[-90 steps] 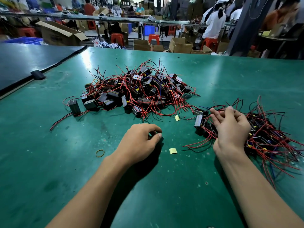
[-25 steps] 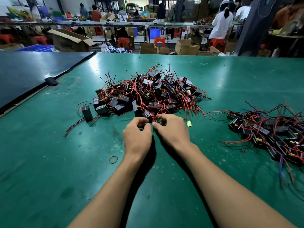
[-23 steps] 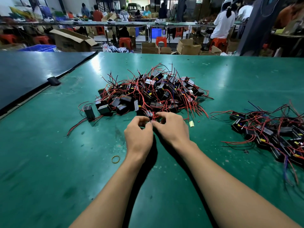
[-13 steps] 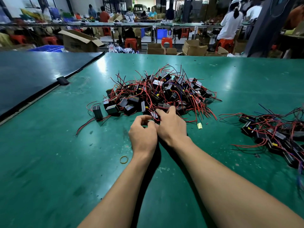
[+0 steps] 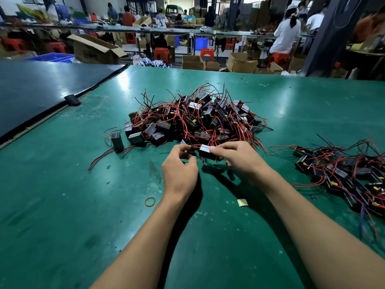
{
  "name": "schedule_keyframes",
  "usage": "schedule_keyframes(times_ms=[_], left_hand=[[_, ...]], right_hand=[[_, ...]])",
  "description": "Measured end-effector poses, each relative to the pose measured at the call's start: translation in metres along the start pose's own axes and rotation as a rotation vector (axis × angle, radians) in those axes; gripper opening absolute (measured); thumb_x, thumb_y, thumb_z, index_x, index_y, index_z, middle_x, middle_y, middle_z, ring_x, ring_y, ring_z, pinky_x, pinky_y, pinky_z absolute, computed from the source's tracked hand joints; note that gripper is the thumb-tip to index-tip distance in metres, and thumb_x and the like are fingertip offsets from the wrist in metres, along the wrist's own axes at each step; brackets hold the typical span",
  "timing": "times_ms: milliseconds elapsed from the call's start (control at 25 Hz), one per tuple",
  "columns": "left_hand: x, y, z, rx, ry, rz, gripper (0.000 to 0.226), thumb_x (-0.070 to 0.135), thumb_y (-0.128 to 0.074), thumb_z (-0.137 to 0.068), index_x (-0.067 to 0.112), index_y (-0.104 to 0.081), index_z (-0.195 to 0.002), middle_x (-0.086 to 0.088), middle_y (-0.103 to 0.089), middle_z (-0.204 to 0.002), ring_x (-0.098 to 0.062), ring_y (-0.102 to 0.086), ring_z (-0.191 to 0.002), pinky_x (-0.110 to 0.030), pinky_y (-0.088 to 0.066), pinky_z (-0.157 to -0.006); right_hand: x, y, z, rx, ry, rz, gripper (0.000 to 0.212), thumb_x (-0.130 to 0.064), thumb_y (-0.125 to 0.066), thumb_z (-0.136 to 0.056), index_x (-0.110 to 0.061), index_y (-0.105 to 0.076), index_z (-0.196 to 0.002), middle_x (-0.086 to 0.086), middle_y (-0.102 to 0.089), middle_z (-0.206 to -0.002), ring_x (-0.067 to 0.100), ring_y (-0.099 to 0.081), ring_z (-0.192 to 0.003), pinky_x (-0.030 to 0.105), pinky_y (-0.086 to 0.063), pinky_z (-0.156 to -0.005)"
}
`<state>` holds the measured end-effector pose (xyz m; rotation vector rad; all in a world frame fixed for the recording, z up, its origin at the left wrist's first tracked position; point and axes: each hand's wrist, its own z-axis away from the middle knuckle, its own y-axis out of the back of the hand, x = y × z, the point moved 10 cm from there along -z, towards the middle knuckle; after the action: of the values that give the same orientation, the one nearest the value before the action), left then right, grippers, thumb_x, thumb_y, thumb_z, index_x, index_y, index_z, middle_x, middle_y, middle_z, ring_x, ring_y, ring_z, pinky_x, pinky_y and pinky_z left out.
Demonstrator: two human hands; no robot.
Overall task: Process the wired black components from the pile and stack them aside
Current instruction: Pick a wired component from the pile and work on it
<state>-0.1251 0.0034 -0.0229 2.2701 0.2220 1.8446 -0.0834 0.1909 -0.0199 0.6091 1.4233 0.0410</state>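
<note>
One green bench carries two heaps: the big pile at twelve o'clock and a smaller stack at three. The left hand and right hand meet at centre, fingers clamped on one black component at the pile's six-o'clock edge. One rubber band and one yellow scrap lie towards six.

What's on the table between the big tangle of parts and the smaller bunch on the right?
Only stray red wire ends from the big pile and the side stack; otherwise bare green table, seen in the head view.
</note>
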Motion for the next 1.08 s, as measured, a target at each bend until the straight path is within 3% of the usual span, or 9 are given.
schedule_keyframes(times_ms=[120, 280, 440, 600, 640, 720, 840, 1000, 1080], left_hand=[[0.011, -0.014, 0.006, -0.119, -0.12, -0.101, 0.028, 0.012, -0.068, -0.084, 0.025, -0.066, -0.109, 0.008, -0.067, -0.096, -0.006, -0.061, -0.077, -0.013, -0.045, -0.073], [0.016, -0.034, 0.016, -0.299, -0.239, -0.226, 0.042, 0.009, -0.062, -0.08, 0.026, -0.066, -0.118, 0.004, -0.07, -0.105, -0.001, -0.054, -0.064, -0.023, -0.052, -0.079], [0.018, -0.018, 0.011, -0.166, -0.257, -0.239, 0.049, 0.005, -0.059, -0.077, 0.025, -0.062, -0.121, 0.003, -0.06, -0.107, -0.015, -0.054, -0.077, -0.037, -0.053, -0.086], [0.016, -0.017, 0.002, -0.204, -0.325, -0.503, 0.04, 0.017, -0.063, -0.086, 0.028, -0.064, -0.124, 0.004, -0.053, -0.129, -0.022, -0.048, -0.114, -0.036, -0.042, -0.1], [0.016, -0.019, 0.002, -0.225, -0.342, -0.571, 0.034, 0.022, -0.063, -0.088, 0.03, -0.065, -0.121, 0.007, -0.053, -0.133, -0.022, -0.045, -0.114, -0.036, -0.04, -0.099], [0.019, -0.019, 0.004, -0.226, -0.373, -0.618, 0.021, 0.024, -0.063, -0.089, 0.029, -0.069, -0.108, 0.012, -0.059, -0.127, -0.021, -0.044, -0.104, -0.035, -0.04, -0.092], [0.029, -0.019, 0.01, -0.211, -0.439, -0.588, 0.009, 0.024, -0.064, -0.088, 0.025, -0.07, -0.096, 0.012, -0.069, -0.107, -0.02, -0.046, -0.096, -0.038, -0.042, -0.085], [0.051, -0.015, 0.023, -0.158, -0.592, -0.488, 0.01, 0.022, -0.07, -0.086, 0.019, -0.075, -0.094, 0.005, -0.074, -0.091, -0.023, -0.053, -0.088, -0.041, -0.045, -0.081], [0.061, -0.017, 0.032, -0.145, -0.665, -0.449, 0.009, 0.021, -0.073, -0.084, 0.016, -0.076, -0.091, 0.003, -0.074, -0.085, -0.023, -0.055, -0.08, -0.039, -0.047, -0.075]], right_hand=[[0.003, 0.006, 0.003, -0.073, -0.023, -0.008, 0.024, -0.037, -0.07, -0.091, -0.021, -0.079, -0.076, -0.011, -0.063, -0.061, 0.007, -0.042, -0.054, 0.021, -0.034, -0.054], [0.006, 0.0, 0.007, -0.093, -0.021, 0.075, 0.019, -0.028, -0.066, -0.095, -0.021, -0.078, -0.082, -0.006, -0.072, -0.073, 0.003, -0.053, -0.052, 0.015, -0.042, -0.052], [-0.007, -0.002, 0.012, -0.027, 0.067, 0.277, 0.014, -0.039, -0.072, -0.088, -0.026, -0.075, -0.093, -0.004, -0.073, -0.081, 0.009, -0.067, -0.074, 0.026, -0.052, -0.072], [-0.003, -0.021, 0.026, -0.26, -0.009, 0.574, 0.068, -0.053, -0.083, -0.071, -0.029, -0.058, -0.13, -0.006, -0.061, -0.109, 0.014, -0.061, -0.099, 0.025, -0.049, -0.087], [0.002, -0.018, 0.028, -0.298, -0.052, 0.635, 0.077, -0.051, -0.085, -0.068, -0.028, -0.054, -0.135, -0.004, -0.058, -0.114, 0.016, -0.059, -0.104, 0.027, -0.047, -0.09], [0.008, -0.004, 0.03, -0.298, -0.121, 0.716, 0.073, -0.048, -0.085, -0.07, -0.029, -0.053, -0.133, -0.002, -0.057, -0.117, 0.018, -0.056, -0.103, 0.028, -0.044, -0.087], [0.016, 0.023, 0.029, -0.144, -0.176, 0.729, 0.042, -0.05, -0.078, -0.078, -0.027, -0.063, -0.109, 0.003, -0.065, -0.111, 0.019, -0.058, -0.093, 0.028, -0.043, -0.076], [0.036, 0.06, 0.031, 0.157, -0.232, 0.578, 0.04, -0.051, -0.074, -0.08, -0.017, -0.06, -0.095, 0.005, -0.059, -0.094, 0.025, -0.058, -0.091, 0.033, -0.043, -0.07], [0.041, 0.079, 0.032, 0.325, -0.217, 0.52, 0.036, -0.042, -0.077, -0.08, -0.015, -0.058, -0.095, 0.008, -0.06, -0.097, 0.025, -0.053, -0.09, 0.033, -0.039, -0.069]])
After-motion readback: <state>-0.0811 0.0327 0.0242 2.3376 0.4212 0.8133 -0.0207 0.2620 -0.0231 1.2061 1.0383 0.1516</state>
